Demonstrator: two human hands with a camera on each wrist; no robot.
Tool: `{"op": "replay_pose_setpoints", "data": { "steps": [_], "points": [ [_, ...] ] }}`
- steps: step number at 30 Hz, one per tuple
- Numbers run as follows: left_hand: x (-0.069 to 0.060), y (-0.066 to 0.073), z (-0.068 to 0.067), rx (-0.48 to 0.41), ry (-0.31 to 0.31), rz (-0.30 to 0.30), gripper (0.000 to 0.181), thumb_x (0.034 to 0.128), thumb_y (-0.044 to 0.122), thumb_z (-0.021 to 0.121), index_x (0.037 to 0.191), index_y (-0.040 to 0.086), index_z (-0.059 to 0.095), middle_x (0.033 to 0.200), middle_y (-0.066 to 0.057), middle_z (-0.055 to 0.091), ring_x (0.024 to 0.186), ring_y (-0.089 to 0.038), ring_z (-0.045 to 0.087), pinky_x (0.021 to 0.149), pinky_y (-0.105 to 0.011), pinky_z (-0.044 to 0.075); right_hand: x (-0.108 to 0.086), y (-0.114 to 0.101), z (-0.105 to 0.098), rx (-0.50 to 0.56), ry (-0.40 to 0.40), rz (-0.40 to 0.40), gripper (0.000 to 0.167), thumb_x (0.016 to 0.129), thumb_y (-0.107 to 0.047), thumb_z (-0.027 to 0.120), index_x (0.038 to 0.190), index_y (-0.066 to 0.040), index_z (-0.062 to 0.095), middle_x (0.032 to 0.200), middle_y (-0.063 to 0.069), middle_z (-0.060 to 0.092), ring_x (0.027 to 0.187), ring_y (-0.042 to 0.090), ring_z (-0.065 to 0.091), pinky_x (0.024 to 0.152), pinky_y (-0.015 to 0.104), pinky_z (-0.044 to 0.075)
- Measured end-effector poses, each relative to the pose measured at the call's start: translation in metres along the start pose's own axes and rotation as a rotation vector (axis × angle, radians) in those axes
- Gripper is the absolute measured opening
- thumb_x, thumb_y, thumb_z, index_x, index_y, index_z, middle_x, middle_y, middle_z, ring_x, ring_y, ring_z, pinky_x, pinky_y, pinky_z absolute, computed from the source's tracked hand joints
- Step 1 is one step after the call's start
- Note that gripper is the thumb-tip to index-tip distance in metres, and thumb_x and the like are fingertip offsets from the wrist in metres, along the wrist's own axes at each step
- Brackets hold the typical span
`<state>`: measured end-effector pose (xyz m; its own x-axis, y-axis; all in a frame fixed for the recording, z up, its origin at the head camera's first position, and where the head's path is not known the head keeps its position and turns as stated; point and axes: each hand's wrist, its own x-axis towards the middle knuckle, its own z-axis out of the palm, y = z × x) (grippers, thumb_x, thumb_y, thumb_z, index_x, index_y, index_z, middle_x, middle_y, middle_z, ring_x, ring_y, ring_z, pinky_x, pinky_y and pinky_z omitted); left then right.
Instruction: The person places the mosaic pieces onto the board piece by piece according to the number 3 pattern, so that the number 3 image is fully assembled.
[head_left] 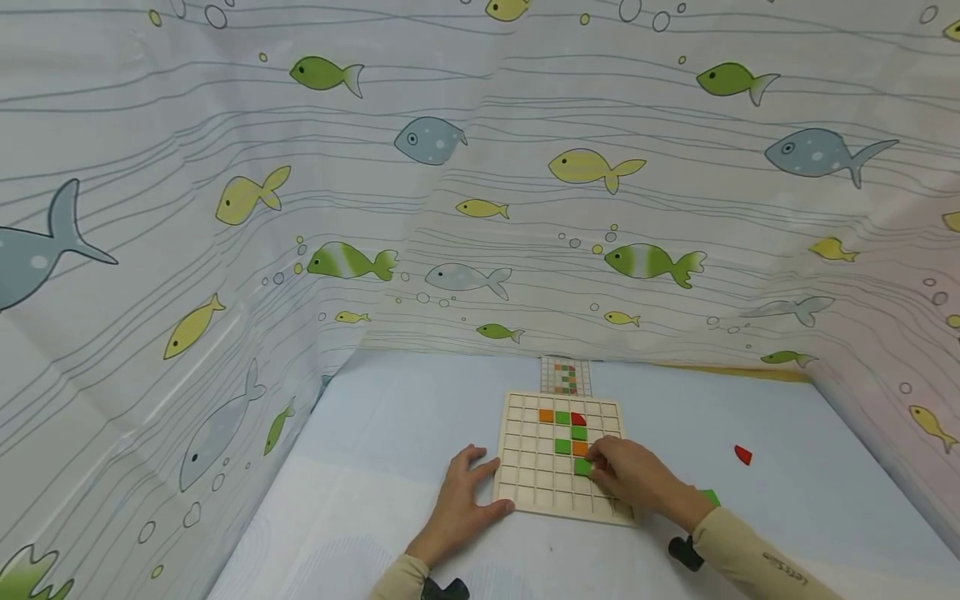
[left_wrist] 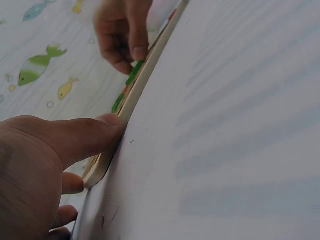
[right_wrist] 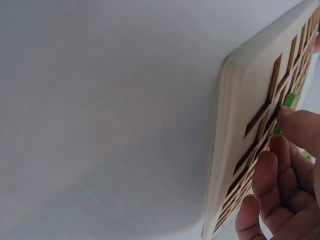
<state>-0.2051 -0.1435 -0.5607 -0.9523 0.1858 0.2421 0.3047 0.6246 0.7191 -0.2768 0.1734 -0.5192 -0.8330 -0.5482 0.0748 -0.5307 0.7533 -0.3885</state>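
Observation:
A wooden grid board (head_left: 536, 493) lies on the table with green, orange and red tiles set in several of its squares. My right hand (head_left: 633, 475) is over the board's right part. Its thumb and fingertips pinch a green square tile (head_left: 582, 467) at the near end of the coloured tiles; in the right wrist view the thumb touches the green tile (right_wrist: 289, 99). At the near left corner, my left hand (head_left: 463, 498) rests against the board with thumb and fingers spread. Its thumb (left_wrist: 95, 134) lies along the board's edge in the left wrist view.
Behind the board lies a small printed card (head_left: 566, 377) with a coloured grid pattern. A red quarter-round piece (head_left: 742, 454) lies loose to the right. A green piece (head_left: 710, 497) is partly hidden by the right wrist. A fish-printed curtain (head_left: 525, 233) encloses the table.

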Motion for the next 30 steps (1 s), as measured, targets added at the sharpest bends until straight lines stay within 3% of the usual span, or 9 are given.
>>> {"op": "replay_pose_setpoints", "data": {
  "steps": [10,30],
  "points": [
    [0.0013,-0.0021,0.0015,-0.019,-0.022,-0.040,0.072,0.0863,0.041,0.087,0.141,0.000,0.065,0.152,-0.022,0.047,0.153,-0.050,0.034,0.123,-0.070,0.031,0.0029,-0.0032,-0.0032,0.022,0.004,-0.008,0.017,0.093,-0.017,0.082,0.106,-0.009,0.075,0.087,-0.011,0.063,0.075,0.000,0.051,0.066,0.022,0.050],
    [0.0017,-0.0030,0.0014,-0.015,-0.014,-0.024,0.071,0.0859,0.040,0.087,0.140,0.000,0.066,0.151,-0.022,0.049,0.152,-0.050,0.036,0.122,-0.070,0.033,0.0070,0.0018,-0.0004,0.069,0.043,-0.002,0.016,0.090,-0.019,0.086,0.102,-0.013,0.077,0.085,-0.012,0.064,0.074,0.001,0.053,0.063,0.020,0.047]
  ]
}}
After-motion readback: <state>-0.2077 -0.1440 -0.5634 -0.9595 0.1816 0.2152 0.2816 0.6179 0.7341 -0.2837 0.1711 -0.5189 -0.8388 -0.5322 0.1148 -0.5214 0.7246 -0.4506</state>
